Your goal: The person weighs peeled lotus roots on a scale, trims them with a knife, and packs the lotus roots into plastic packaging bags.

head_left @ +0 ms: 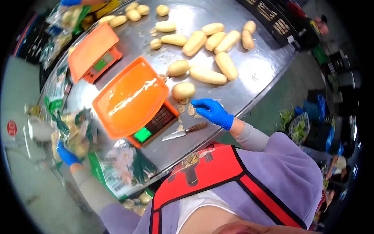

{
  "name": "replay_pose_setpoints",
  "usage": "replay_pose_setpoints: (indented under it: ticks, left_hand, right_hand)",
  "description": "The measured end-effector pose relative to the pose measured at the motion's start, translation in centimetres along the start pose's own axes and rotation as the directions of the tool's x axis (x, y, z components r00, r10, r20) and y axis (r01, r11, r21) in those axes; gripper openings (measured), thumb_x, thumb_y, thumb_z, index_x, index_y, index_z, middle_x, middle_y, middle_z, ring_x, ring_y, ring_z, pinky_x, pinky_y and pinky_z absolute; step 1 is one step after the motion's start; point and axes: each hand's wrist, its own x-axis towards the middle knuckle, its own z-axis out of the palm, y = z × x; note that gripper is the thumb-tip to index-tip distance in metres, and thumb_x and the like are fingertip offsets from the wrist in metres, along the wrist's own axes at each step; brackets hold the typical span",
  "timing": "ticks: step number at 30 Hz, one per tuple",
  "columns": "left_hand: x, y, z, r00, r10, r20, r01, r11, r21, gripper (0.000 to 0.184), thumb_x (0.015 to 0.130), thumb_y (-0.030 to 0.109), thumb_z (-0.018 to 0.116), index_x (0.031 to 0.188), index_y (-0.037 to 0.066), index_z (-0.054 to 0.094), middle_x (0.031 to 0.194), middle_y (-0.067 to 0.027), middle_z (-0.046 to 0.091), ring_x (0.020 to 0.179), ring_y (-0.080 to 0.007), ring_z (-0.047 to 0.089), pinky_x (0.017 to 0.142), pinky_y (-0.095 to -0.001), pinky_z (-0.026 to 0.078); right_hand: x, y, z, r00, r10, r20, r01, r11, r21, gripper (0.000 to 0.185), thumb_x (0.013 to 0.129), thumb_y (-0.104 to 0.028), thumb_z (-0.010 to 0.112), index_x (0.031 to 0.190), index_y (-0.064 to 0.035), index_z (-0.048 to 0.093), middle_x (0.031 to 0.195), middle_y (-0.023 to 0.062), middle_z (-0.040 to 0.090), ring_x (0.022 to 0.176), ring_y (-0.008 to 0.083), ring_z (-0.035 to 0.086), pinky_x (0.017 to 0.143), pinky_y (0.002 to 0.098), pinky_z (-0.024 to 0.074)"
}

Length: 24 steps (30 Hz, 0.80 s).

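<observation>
My left hand (67,153), in a blue glove, is at the far left with its fingers closed at the lower side of a clear and green plastic bag (76,130) of pale lotus root pieces. Part of its grip is hidden. My right hand (213,112), also blue-gloved, hovers over the metal table's near edge, fingers apart and nothing in them. Close to it lie thin lotus root slices (191,109) and a whole lotus root section (183,91). Below them rests a knife (185,132) with a wooden handle, its blade pointing left.
Two orange scales, a near one (130,95) and a farther one (93,52), stand on the metal table (255,78). Several lotus roots (194,43) spread across the far side. A printed bag (120,163) lies at the near edge. A black crate (272,19) is top right.
</observation>
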Motion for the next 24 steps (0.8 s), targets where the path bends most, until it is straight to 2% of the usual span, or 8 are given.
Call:
replay_pose_setpoints:
  ticks: [2,4,7,10,15,18,21,24]
  left_hand:
    - [2.4,-3.1,0.0,0.994,-0.109,0.018,0.108,0.994,0.035,0.039,0.088,0.029,0.047,0.116,0.002,0.056,0.112,-0.0071,0.056,0.1,-0.0201,0.052,0.086,-0.034,0.042]
    - [2.5,-5.2,1.6,0.892,-0.452,0.001,0.449,0.888,-0.102,0.044,0.086,0.03,0.049,0.119,0.002,0.054,0.112,-0.0096,0.056,0.101,-0.0241,0.053,0.085,-0.0373,0.042]
    - [10.5,-14.3,-4.2,0.886,-0.459,-0.06,0.463,0.877,0.127,0.048,0.084,0.033,0.051,0.124,0.005,0.051,0.114,-0.0118,0.055,0.102,-0.0269,0.053,0.085,-0.0394,0.042]
    - [5.7,-8.2,0.1,0.825,-0.555,-0.111,0.566,0.811,0.15,0.05,0.084,0.032,0.054,0.126,0.007,0.049,0.113,-0.0125,0.056,0.098,-0.0285,0.054,0.082,-0.0388,0.044]
    - [1.0,-4.5,1.5,0.819,-0.573,0.028,0.565,0.813,0.139,0.05,0.087,0.038,0.053,0.124,0.004,0.05,0.112,-0.0128,0.056,0.098,-0.028,0.054,0.081,-0.0368,0.044]
    - [-2.7,-5.1,-1.9,0.979,-0.196,0.06,0.139,0.849,0.51,0.053,0.09,0.037,0.052,0.125,-0.002,0.046,0.122,-0.0162,0.052,0.113,-0.0261,0.049,0.096,-0.0357,0.037]
    - [-8.3,-5.9,-2.6,0.976,-0.201,-0.078,0.215,0.92,0.326,0.046,0.089,0.033,0.055,0.12,-0.001,0.054,0.117,-0.0125,0.056,0.106,-0.0215,0.053,0.091,-0.0317,0.041]
    - [-11.5,-6.7,-2.6,0.971,-0.196,-0.14,0.227,0.936,0.27,0.039,0.088,0.027,0.054,0.116,-0.001,0.057,0.111,-0.0111,0.058,0.1,-0.0211,0.055,0.088,-0.0313,0.043]
  right_hand:
    - [-0.8,0.6,-0.8,0.997,0.046,-0.056,-0.045,0.999,0.004,0.03,0.088,-0.012,0.06,0.115,-0.0006,0.058,0.104,0.0095,0.064,0.09,0.0136,0.061,0.08,0.0283,0.05]
    - [-1.4,1.3,-2.4,0.992,-0.003,-0.123,-0.032,0.958,-0.283,0.03,0.087,-0.012,0.06,0.116,-0.0013,0.058,0.1,0.009,0.064,0.087,0.0133,0.061,0.077,0.0273,0.05]
    - [-1.5,1.1,-4.5,0.953,0.145,-0.267,-0.196,0.965,-0.173,0.03,0.087,-0.011,0.06,0.115,-0.0014,0.058,0.099,0.0089,0.065,0.088,0.0139,0.061,0.078,0.0283,0.0498]
    - [-0.2,3.5,-7.6,0.915,-0.003,-0.404,-0.076,0.981,-0.181,0.03,0.086,-0.011,0.061,0.115,-0.0011,0.059,0.099,0.0093,0.065,0.09,0.0162,0.061,0.08,0.0296,0.0489]
    - [4.2,4.2,-12.6,0.807,-0.135,-0.575,-0.076,0.942,-0.328,0.039,0.085,-0.015,0.062,0.12,-0.0014,0.054,0.116,0.0128,0.058,0.105,0.0213,0.056,0.09,0.0311,0.0439]
    - [6.9,5.7,-14.2,0.721,-0.4,-0.566,-0.095,0.752,-0.652,0.057,0.08,-0.026,0.066,0.128,-0.0033,0.046,0.127,0.0189,0.049,0.114,0.0319,0.05,0.096,0.0388,0.0399]
    - [9.0,6.1,-13.2,0.738,-0.406,-0.539,-0.243,0.585,-0.774,0.078,0.073,-0.037,0.069,0.137,-0.0079,0.034,0.128,0.0263,0.044,0.115,0.0426,0.045,0.098,0.0458,0.036]
    - [9.8,6.2,-13.1,0.752,-0.335,-0.567,-0.226,0.678,-0.7,0.074,0.075,-0.033,0.066,0.137,-0.0095,0.033,0.13,0.0251,0.042,0.115,0.0421,0.045,0.096,0.0451,0.0372]
